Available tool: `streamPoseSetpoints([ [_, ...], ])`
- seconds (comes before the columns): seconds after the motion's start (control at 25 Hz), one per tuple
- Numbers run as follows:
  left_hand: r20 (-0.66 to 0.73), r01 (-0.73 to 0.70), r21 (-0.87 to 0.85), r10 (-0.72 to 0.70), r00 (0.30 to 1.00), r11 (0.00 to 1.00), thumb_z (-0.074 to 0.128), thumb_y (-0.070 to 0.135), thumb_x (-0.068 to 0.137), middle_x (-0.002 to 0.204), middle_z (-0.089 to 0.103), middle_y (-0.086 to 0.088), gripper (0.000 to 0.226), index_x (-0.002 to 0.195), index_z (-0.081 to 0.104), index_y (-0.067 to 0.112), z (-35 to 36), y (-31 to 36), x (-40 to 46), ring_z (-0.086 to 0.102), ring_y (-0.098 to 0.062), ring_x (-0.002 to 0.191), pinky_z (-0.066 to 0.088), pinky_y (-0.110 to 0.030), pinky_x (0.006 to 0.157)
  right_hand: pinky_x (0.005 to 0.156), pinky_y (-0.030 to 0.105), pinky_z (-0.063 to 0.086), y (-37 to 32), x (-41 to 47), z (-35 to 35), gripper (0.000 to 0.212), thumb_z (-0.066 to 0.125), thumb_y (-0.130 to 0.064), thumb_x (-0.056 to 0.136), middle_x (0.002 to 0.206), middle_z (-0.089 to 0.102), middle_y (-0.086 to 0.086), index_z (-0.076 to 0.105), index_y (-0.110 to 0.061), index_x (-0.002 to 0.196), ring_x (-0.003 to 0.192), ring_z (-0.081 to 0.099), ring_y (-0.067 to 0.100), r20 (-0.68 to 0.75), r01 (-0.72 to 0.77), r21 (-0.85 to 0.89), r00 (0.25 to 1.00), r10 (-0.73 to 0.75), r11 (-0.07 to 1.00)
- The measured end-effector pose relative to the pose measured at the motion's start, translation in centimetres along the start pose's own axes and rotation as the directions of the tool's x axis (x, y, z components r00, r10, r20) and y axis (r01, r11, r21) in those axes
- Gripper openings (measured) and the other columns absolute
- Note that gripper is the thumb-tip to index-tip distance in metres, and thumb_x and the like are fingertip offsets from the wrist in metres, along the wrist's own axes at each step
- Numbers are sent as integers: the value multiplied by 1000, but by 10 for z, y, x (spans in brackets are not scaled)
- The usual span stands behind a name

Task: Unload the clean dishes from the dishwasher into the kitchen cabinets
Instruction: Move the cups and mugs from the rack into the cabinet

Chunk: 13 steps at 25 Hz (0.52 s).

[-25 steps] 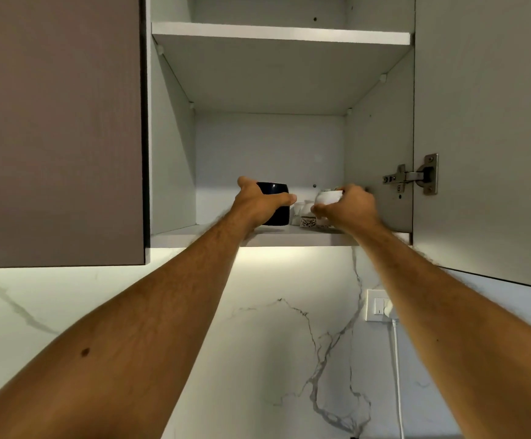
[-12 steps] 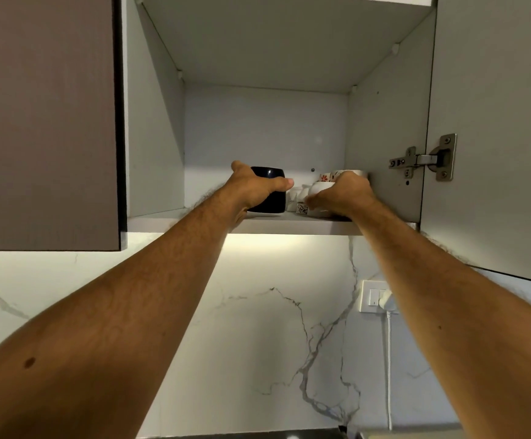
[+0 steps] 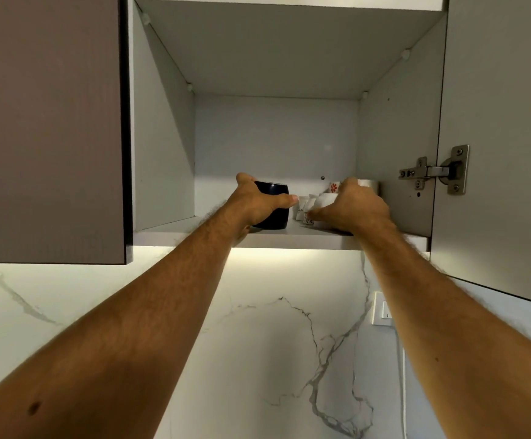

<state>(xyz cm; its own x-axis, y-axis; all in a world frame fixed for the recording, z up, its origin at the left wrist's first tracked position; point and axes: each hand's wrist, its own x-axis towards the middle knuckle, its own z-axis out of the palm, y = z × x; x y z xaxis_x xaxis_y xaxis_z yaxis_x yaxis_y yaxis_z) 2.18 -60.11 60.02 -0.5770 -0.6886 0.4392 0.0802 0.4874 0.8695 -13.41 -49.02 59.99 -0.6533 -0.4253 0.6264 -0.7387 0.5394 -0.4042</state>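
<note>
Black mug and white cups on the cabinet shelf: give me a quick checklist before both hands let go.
1. Black mug upright on the shelf: ok.
2. Left hand gripping the mug: ok, thumb across its front.
3. Mug fully back from the shelf edge: cannot tell, the wrist hides its base.
4. Right hand holding the white cups: ok.
5. Cups seated flat: cannot tell, the hand covers them.
6. Cabinet door open, out of the arms' way: ok.
</note>
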Motion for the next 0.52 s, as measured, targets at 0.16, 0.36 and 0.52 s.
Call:
streamPoseSetpoints([
  [0.16, -29, 36, 37, -35, 999, 999, 81, 34, 77, 118, 52, -7, 77, 131, 28, 21, 0, -1, 3, 59, -17, 90, 54, -25, 62, 81, 39, 51, 0, -3, 6, 84, 74, -66, 68, 124, 58, 8, 42, -19, 131, 106, 60, 29, -81, 87, -63, 992, -92, 994],
  [0.36, -68, 73, 100, -66, 996, 992, 81, 40, 75, 118, 54, -8, 78, 131, 31, 21, 1, -2, 4, 60, -21, 97, 56, -32, 76, 87, 43, 49, 1, -5, 6, 84, 75, -59, 71, 134, 47, 11, 39, -19, 136, 116, 54, 35, -31, 157, -114, 986, -162, 981],
  [0.52, -116, 66, 137, -50, 992, 988, 81, 41, 75, 121, 53, -8, 79, 132, 31, 20, 3, 0, 2, 60, -23, 102, 56, -33, 79, 93, 50, 48, -1, -3, 5, 83, 77, -49, 75, 144, 37, 13, 36, -20, 141, 129, 40, 38, 47, 201, -74, 979, -198, 977],
])
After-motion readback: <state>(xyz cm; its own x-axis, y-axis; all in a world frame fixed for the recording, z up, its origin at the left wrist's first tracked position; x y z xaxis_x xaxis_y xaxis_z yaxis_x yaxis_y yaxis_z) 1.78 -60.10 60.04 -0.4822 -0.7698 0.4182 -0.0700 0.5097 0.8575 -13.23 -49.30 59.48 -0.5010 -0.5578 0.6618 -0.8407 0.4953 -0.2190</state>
